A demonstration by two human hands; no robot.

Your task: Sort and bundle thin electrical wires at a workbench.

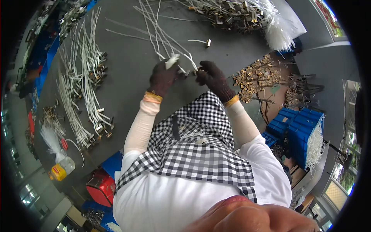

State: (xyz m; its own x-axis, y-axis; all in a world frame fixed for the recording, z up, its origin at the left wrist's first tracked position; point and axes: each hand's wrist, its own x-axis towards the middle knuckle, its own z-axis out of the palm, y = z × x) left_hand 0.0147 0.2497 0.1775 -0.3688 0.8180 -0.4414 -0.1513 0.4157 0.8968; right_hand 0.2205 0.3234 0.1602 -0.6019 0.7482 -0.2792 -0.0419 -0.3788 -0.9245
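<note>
My left hand [163,77], in a dark knitted glove, is closed around several white wires [157,34] that run away from me across the grey table. A white piece [172,61], too blurred to name, shows at its fingers. Small dark connector ends [185,72] stick out beside that hand. My right hand [213,79], gloved the same way, pinches the near end of a white wire [190,58] at a small metal connector. Just beyond the hands a short white wire with a metal connector [208,43] lies alone on the table.
Bundles of white wires with connectors [91,85] lie at the left, near a bottle with a yellow label [63,169]. A large wire pile [239,15] is at the back. Brass-coloured connectors [257,75] are spread at the right, above blue crates [295,127].
</note>
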